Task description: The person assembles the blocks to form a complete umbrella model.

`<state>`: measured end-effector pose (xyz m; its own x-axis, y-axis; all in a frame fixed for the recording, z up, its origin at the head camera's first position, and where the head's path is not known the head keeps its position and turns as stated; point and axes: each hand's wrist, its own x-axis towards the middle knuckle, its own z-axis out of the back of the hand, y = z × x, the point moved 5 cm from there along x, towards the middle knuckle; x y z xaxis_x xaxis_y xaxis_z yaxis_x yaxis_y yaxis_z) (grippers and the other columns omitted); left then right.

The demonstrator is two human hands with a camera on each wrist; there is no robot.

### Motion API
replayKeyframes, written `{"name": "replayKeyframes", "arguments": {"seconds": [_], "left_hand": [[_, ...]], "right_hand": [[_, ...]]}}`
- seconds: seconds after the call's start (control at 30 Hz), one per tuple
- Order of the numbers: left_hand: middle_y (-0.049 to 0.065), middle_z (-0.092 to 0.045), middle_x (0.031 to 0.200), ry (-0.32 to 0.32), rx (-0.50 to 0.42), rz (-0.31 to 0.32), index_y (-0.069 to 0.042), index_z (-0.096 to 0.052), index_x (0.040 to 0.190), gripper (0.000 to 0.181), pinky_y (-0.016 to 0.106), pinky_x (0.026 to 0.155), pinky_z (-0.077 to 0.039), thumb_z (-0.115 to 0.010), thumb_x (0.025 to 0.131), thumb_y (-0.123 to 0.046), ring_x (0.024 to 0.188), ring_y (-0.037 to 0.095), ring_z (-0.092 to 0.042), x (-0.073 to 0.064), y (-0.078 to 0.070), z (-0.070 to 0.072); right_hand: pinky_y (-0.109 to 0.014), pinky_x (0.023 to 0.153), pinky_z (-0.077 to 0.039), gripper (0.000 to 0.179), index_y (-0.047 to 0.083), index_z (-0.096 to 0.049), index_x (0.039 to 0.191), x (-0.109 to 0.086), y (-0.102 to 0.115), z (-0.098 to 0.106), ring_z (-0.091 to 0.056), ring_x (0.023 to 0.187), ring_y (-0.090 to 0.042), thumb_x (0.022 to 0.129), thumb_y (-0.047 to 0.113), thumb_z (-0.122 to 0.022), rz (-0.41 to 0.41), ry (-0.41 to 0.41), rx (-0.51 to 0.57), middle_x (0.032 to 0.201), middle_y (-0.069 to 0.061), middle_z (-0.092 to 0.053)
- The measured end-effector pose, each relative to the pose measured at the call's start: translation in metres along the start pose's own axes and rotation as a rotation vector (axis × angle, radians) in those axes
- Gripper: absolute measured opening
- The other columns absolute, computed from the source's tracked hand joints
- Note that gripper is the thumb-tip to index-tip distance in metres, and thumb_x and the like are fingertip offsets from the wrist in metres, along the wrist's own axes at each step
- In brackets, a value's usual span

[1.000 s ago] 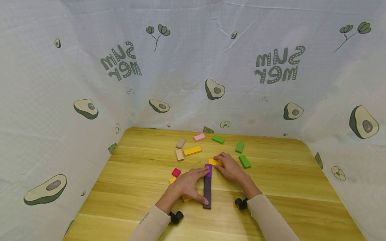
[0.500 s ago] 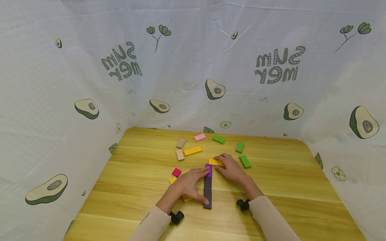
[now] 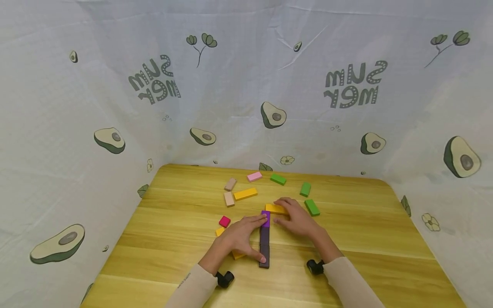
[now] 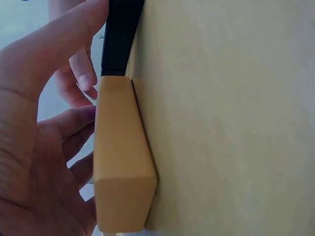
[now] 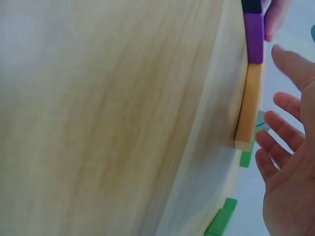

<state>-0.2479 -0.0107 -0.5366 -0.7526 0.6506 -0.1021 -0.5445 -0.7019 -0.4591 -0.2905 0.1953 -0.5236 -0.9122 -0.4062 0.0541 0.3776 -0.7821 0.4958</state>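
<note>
In the head view, two dark blocks (image 3: 264,237) and a purple block (image 3: 265,218) lie end to end in a row. My left hand (image 3: 240,235) rests on this row, fingertips on the purple block and thumb on the nearer dark one. A yellow block (image 3: 274,209) lies crosswise at the row's far end. Over its right part is my right hand (image 3: 298,217), fingers spread and thumb apart from it. The right wrist view shows a gap between that hand (image 5: 290,142) and the yellow block (image 5: 249,108). Close to the left palm stands another yellow block (image 4: 123,142).
Green blocks (image 3: 312,207) lie to the right and back. A long yellow block (image 3: 245,194), beige blocks (image 3: 229,199) and a pink block (image 3: 254,176) lie at the back left. A red block (image 3: 224,221) is left of my left hand. Patterned cloth (image 3: 239,85) surrounds the table.
My right hand has let go of the yellow block: its thumb has come away and the hand has shifted slightly right. My left hand and the row stay in place.
</note>
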Motion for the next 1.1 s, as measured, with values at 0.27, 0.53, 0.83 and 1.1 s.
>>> {"name": "replayKeyframes", "arguments": {"seconds": [0.27, 0.53, 0.83, 1.1], "left_hand": [[-0.012, -0.026, 0.17, -0.018, 0.0, -0.011, -0.025, -0.031, 0.164, 0.122, 0.047, 0.12, -0.04, -0.082, 0.066, -0.077, 0.155, 0.021, -0.033, -0.001, 0.0, 0.0], [-0.01, -0.027, 0.17, -0.03, 0.005, -0.031, -0.022, -0.032, 0.163, 0.121, 0.049, 0.12, -0.04, -0.081, 0.067, -0.076, 0.155, 0.025, -0.033, -0.001, -0.001, 0.001], [-0.011, -0.025, 0.17, -0.027, 0.013, -0.041, -0.022, -0.032, 0.163, 0.12, 0.047, 0.122, -0.038, -0.079, 0.068, -0.077, 0.156, 0.023, -0.031, -0.001, 0.0, 0.0], [-0.01, -0.026, 0.17, -0.03, 0.009, -0.051, -0.022, -0.031, 0.164, 0.12, 0.048, 0.122, -0.037, -0.079, 0.068, -0.077, 0.156, 0.022, -0.03, 0.0, 0.002, -0.001]], "right_hand": [[-0.063, 0.116, -0.039, 0.075, 0.016, -0.055, 0.149, -0.013, 0.016, -0.001, -0.044, 0.145, -0.039, 0.089, 0.059, -0.072, 0.05, 0.025, -0.052, 0.159, -0.012, -0.045], [-0.065, 0.118, -0.036, 0.09, 0.019, -0.051, 0.154, -0.022, 0.025, -0.01, -0.036, 0.151, -0.04, 0.084, 0.072, -0.069, 0.07, 0.07, -0.105, 0.165, -0.01, -0.039], [-0.067, 0.12, -0.03, 0.093, 0.022, -0.049, 0.155, -0.025, 0.029, -0.017, -0.027, 0.156, -0.039, 0.082, 0.075, -0.069, 0.07, 0.107, -0.105, 0.166, -0.005, -0.037], [-0.069, 0.121, -0.026, 0.094, 0.021, -0.048, 0.156, -0.025, 0.029, -0.021, -0.027, 0.156, -0.04, 0.08, 0.074, -0.07, 0.059, 0.103, -0.118, 0.166, -0.005, -0.037]]}}
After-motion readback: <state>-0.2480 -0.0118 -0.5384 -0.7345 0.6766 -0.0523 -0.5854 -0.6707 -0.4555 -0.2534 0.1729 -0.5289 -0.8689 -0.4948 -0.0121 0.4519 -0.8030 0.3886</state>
